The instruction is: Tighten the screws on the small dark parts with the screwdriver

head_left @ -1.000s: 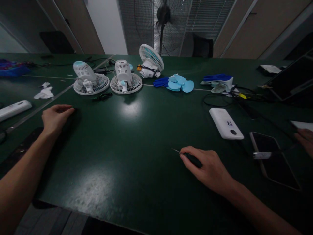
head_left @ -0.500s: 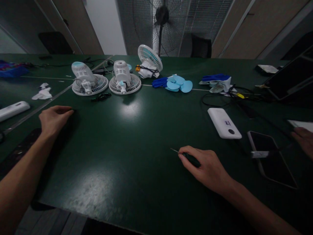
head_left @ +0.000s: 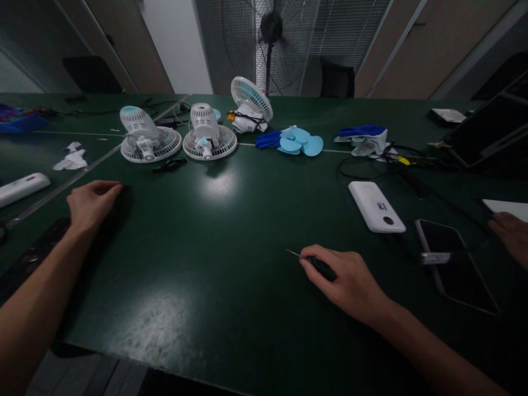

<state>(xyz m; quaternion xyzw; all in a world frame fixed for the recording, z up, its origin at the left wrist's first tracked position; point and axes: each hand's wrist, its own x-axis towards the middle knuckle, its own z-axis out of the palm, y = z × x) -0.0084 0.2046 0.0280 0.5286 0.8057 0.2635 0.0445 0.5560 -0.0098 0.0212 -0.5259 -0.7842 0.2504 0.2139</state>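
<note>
White device [head_left: 368, 198] bears 1 and 8; right fingers [head_left: 317, 252] grip screwdriver [head_left: 324, 269], left fingers [head_left: 109, 192] unclear.

The right hand [head_left: 346, 280] has a screwdriver [head_left: 322, 268] pointing left across the green table [head_left: 231, 225]. The left hand [head_left: 89, 203] is pinched up, can't tell from here if it's got anything. Three white fans [head_left: 205, 124] sit further back.

Clock centred on bare mid-table [head_left: 214, 236]. Open lane runs 12 to 6, between left hand [head_left: 88, 202] at 9–10 and right hand [head_left: 348, 275] at 4, whose screwdriver [head_left: 322, 268] juts inward. Far edge of lane blocked: face-down desk fans, left one [head_left: 142, 129] at 11, nearer-centre one [head_left: 205, 124] at 12; pale-blue fan blade [head_left: 299, 143] at 1–2. White slab-shaped device [head_left: 373, 203] obstructs 2–3.
</note>
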